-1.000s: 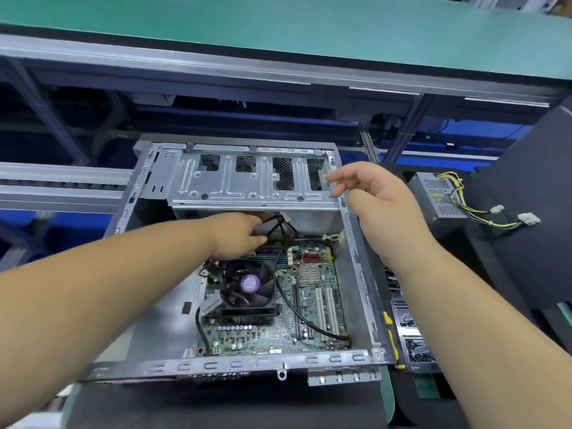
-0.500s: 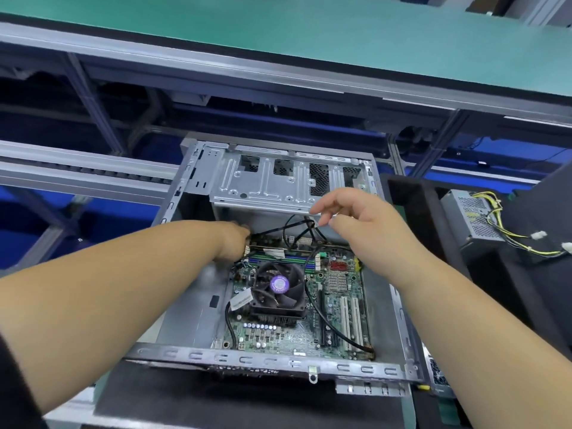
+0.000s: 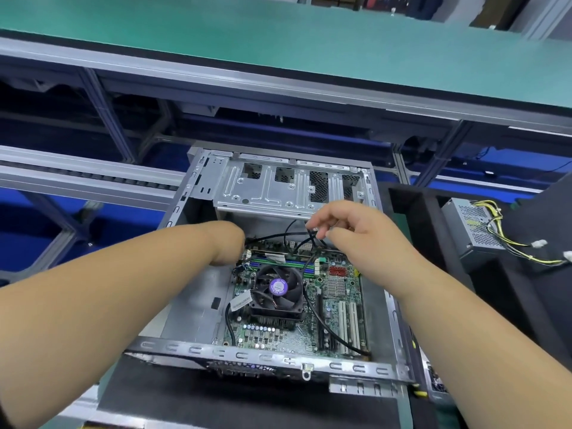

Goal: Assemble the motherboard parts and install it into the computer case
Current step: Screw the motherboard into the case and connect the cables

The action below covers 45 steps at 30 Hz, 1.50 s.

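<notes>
Motherboard: flat inside the open computer case, cooler fan on its left half.
Left hand: plunged in at the board's far left corner, fingers out of sight, so grip can't be told.
Right hand: above the board's far edge, fingertips pinching the black cables.
Drive cage: just beyond the board.
Power supply: right of the board, outside the case.
</notes>
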Available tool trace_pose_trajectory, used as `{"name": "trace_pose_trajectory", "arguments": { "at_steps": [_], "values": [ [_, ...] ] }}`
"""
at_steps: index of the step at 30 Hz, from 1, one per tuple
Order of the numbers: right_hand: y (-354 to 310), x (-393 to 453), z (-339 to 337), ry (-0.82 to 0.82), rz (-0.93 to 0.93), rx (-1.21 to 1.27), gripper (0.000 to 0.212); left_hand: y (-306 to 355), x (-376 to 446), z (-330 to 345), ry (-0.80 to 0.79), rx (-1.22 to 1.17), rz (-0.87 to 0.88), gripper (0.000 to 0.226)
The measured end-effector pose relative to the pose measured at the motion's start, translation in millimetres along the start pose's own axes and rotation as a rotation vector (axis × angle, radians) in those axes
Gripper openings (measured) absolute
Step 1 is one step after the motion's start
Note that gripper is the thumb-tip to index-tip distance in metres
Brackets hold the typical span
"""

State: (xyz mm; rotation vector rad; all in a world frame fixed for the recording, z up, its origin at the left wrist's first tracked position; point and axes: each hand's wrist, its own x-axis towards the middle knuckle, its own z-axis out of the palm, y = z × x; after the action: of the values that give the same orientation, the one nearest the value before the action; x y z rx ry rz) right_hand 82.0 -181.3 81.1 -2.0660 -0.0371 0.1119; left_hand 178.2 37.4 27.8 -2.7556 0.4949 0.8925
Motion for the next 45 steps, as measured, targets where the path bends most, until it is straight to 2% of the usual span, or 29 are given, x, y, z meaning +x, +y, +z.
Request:
{"name": "trace_pose_trajectory", "arguments": {
  "at_steps": [4,8,11,14,16,19,22,24,26,28,32,34,36,39,43,45],
  "values": [
    [2.8,-0.8,1.6,-0.009,0.018,-0.001,0.039,-21.8,-8.0,-1.7,0.136,-0.243,0.078,0.026],
    [2.4,5.7,11.9,-0.039,0.092,-0.114,0.029,-29.8,-15.3,1.3,0.114,-0.335,0.168,0.022],
    [1.3,15.0,24.3,-0.099,0.176,-0.325,0.021,-27.8,-18.5,5.3,0.156,-0.422,0.232,0.022],
    [0.2,28.8,37.0,-0.244,0.313,-0.717,0.032,-27.4,-23.6,5.6,0.230,-0.568,0.284,0.023],
    [-1.0,35.8,45.9,-0.329,0.371,-0.826,0.033,-30.1,-25.4,5.8,0.252,-0.598,0.291,0.025],
    [4.5,47.1,53.6,-0.257,0.414,-0.763,0.013,-35.2,-30.3,6.1,0.246,-0.705,0.318,0.025],
    [15.3,57.1,58.4,-0.207,0.472,-0.700,0.024,-37.2,-37.0,5.0,0.206,-0.960,0.441,0.019],
    [19.2,58.2,62.5,-0.196,0.452,-0.487,0.021,-36.6,-41.6,1.5,0.205,-1.042,0.528,0.017],
    [16.5,52.3,64.0,-0.196,0.347,-0.259,0.025,-34.7,-45.4,-3.5,0.200,-1.111,0.585,0.016],
    [12.9,43.9,64.8,-0.241,0.240,-0.186,0.035,-33.2,-47.6,-9.1,0.212,-1.118,0.595,0.015],
    [3.9,33.0,64.8,-0.440,0.171,-0.244,0.033,-25.7,-52.2,-20.7,0.181,-1.210,0.661,0.012],
    [0.0,26.6,65.0,-0.522,0.145,-0.116,0.041,-21.1,-53.4,-28.3,0.193,-1.257,0.695,0.012],
    [-3.2,18.9,66.6,-0.491,0.115,0.011,0.032,-17.1,-54.4,-34.6,0.189,-1.257,0.746,0.012],
    [-0.8,6.9,70.5,-0.275,0.131,0.068,0.009,-16.0,-57.1,-44.1,0.148,-1.197,0.803,0.010],
    [3.9,-10.0,73.0,-0.066,0.147,-0.297,0.009,-16.3,-60.6,-53.4,0.093,-1.080,0.823,0.030],
    [3.9,-15.0,72.2,0.036,0.141,-0.381,0.010,-14.3,-63.1,-56.1,0.079,-1.033,0.859,0.034]
  ]
}}
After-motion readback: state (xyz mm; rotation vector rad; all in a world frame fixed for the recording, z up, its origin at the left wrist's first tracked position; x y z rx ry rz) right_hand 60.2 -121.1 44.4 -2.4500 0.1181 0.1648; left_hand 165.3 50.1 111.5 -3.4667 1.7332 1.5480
